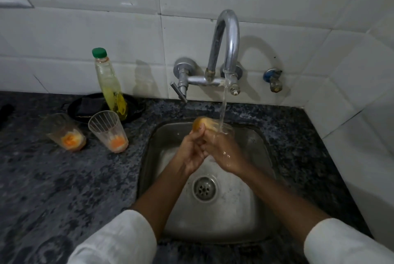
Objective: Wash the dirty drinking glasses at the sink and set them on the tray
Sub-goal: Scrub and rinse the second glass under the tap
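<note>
Glass point(210, 126) lies sideways, base left, in both hands point(191, 152).

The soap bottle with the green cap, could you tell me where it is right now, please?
In the head view the soap bottle stands on the counter left of the sink, against the tiled wall, just behind two dirty glasses.

In the sink point(262, 178), under the tap point(226, 37), both hands, left point(191, 152) and right point(223, 152), around a glass point(210, 125). Left of the sink on the bench point(64, 189), two more glasses point(64, 131) point(108, 131) side by side. Behind them, a bottle point(108, 84) on a plate point(85, 108) against the wall.
</note>
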Action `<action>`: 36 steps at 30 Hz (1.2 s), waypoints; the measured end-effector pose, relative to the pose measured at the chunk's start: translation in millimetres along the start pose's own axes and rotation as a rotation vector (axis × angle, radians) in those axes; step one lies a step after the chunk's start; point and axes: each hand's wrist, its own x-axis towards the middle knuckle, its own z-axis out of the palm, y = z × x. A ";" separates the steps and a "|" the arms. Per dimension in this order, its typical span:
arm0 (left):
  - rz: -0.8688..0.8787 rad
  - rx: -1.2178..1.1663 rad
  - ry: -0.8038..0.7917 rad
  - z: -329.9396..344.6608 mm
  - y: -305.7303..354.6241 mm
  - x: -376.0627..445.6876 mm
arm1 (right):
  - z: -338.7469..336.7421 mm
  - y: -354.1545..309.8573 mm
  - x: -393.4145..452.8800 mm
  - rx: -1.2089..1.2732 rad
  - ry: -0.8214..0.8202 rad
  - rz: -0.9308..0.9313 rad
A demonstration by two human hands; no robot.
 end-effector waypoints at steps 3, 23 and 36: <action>-0.105 0.321 0.096 -2.0 3.5 3.5 | -3.5 22.7 -4.6 -0.591 -0.168 -0.048; 0.729 0.941 0.311 28.3 -35.6 -31.3 | 48.9 10.6 -22.4 1.694 0.534 0.970; -0.106 0.261 0.158 4.5 -8.3 -22.1 | 26.5 9.9 -26.9 -0.057 0.102 0.147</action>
